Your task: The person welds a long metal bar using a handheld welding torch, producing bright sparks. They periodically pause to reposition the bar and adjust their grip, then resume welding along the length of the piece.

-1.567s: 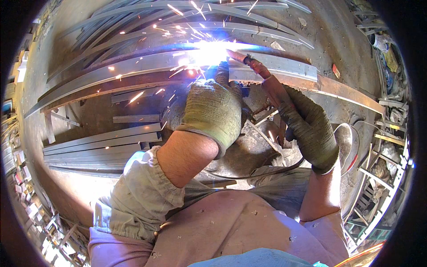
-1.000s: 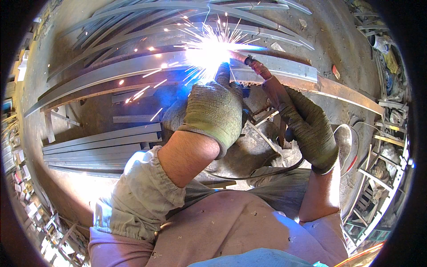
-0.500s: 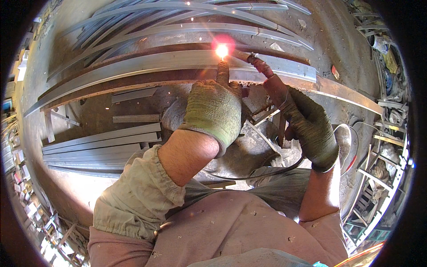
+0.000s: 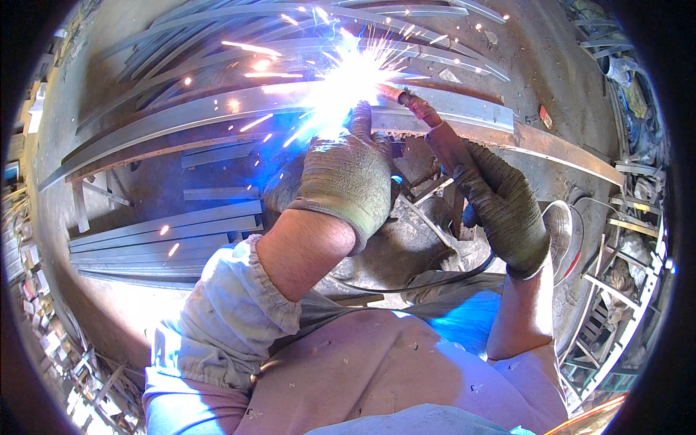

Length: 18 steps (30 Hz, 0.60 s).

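both gloved: my right hand (image 4: 500, 206) grips the welding torch (image 4: 435, 134) tight, tip sparking on the long steel bar (image 4: 217, 109), left hand (image 4: 348, 177) seemingly curled bracing beside it, so i'd travel steadily.

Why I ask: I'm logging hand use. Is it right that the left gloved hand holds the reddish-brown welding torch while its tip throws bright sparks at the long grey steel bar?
Not quite. The head view shows the right gloved hand gripping the reddish-brown welding torch; the left gloved hand is raised beside the bright sparks at the long grey steel bar.
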Available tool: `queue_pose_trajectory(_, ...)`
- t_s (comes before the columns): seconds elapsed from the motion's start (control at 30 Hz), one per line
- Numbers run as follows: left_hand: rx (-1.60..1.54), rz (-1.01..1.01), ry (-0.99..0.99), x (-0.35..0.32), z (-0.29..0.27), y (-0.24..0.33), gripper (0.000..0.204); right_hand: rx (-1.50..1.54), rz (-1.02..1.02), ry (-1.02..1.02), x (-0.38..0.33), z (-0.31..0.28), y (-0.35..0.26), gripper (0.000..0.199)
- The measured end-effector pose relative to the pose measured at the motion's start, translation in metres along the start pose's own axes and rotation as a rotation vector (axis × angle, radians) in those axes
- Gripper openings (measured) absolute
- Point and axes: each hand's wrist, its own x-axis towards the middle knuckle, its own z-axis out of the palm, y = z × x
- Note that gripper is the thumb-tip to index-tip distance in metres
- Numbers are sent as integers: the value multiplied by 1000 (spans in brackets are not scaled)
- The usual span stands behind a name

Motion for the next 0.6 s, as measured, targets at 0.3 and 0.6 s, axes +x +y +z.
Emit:
queue_pose_trajectory(0.3, -39, 43, -43, 4, -3, -5, 66, -5, -50, -10, 3, -1, 3, 39)
queue_pose_trajectory(0.6, -45, -10, -46, 9, 6, -4, 64, 141, 84, 14, -5, 1, -6, 38)
